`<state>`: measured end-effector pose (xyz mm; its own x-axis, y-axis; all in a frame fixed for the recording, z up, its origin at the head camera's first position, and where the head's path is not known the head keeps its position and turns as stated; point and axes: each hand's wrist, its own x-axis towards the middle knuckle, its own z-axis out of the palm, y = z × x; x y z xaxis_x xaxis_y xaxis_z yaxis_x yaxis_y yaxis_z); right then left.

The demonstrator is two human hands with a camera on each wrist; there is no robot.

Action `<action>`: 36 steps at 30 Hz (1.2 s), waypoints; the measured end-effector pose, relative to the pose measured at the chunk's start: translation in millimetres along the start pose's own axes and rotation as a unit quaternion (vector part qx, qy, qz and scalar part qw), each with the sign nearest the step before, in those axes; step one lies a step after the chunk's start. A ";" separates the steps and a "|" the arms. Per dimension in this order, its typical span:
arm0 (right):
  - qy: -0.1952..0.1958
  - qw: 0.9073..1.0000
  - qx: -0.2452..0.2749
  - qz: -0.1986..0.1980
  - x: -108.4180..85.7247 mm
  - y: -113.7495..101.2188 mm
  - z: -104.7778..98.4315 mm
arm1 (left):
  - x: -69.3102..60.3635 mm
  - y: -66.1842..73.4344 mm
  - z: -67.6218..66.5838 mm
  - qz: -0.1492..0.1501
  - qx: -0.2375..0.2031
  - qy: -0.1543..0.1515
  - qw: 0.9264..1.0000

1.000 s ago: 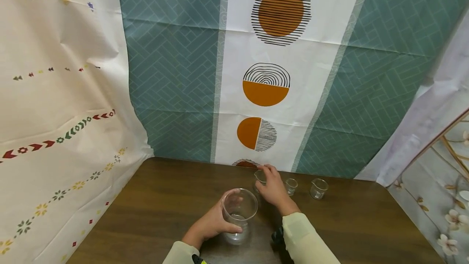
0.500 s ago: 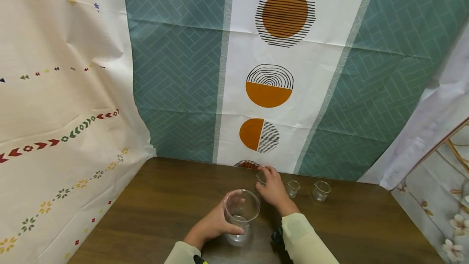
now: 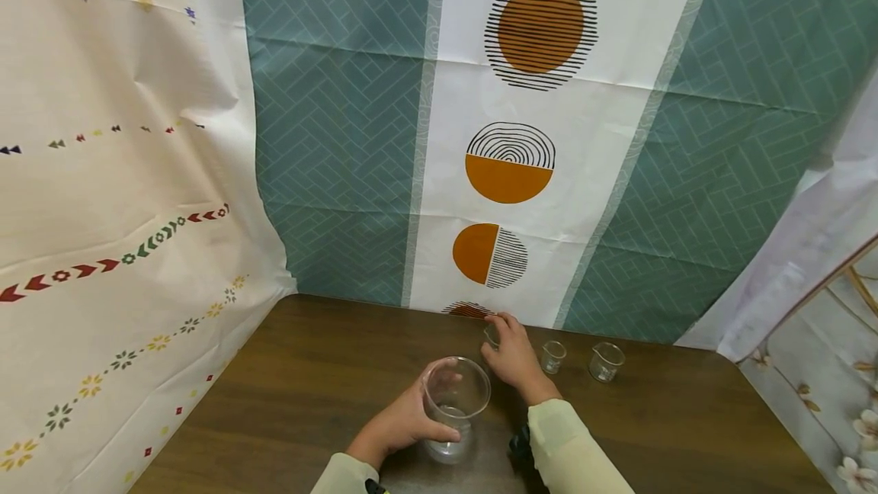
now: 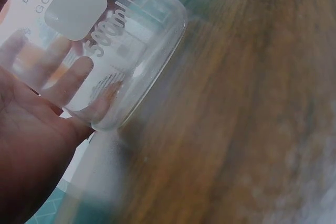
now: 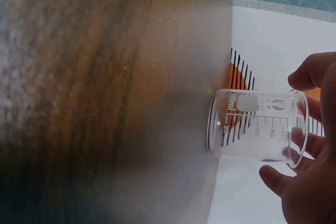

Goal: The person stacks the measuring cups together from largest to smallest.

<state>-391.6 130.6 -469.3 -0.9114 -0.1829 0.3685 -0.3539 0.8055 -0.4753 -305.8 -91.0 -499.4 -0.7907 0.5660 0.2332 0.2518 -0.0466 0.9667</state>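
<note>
My left hand (image 3: 411,414) grips a large clear glass beaker (image 3: 461,389), thumb across the front and fingers round its far side. In the left wrist view this beaker (image 4: 76,11) bears a 500ml mark and its base is close to the tabletop; contact there is unclear. Further back, my right hand (image 3: 514,357) has its fingers and thumb curled round the rim end of a smaller beaker (image 5: 252,124), marked 100ml, which stands upright on the table. Some of those fingers show through the glass. From the head, this hand covers most of the small beaker.
To the right of my right hand stand a tiny beaker (image 3: 552,357) and a slightly larger beaker (image 3: 607,363). The brown wooden table (image 3: 329,364) ends against a patterned cloth (image 3: 336,250) at the back. A cream cloth (image 3: 137,235) hangs at the left.
The head view has shifted a little, so the scene lies slightly further right and lower. Both hands keep their places on the beakers.
</note>
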 end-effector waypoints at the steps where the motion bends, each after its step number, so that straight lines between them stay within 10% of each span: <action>1: -0.001 1.000 -0.002 -0.001 0.2 0.3 0.0 | 0.1 -0.2 0.0 0.000 0.000 0.000 1.000; 36: -0.092 0.989 -0.116 -0.018 14.9 -5.9 -19.9 | -1.0 0.9 -0.9 0.003 0.010 -0.001 1.000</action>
<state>-398.9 134.3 -445.1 -0.9297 -0.2952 0.2203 -0.3478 0.9004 -0.2613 -305.3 -92.4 -498.6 -0.7887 0.5667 0.2383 0.2667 -0.0338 0.9632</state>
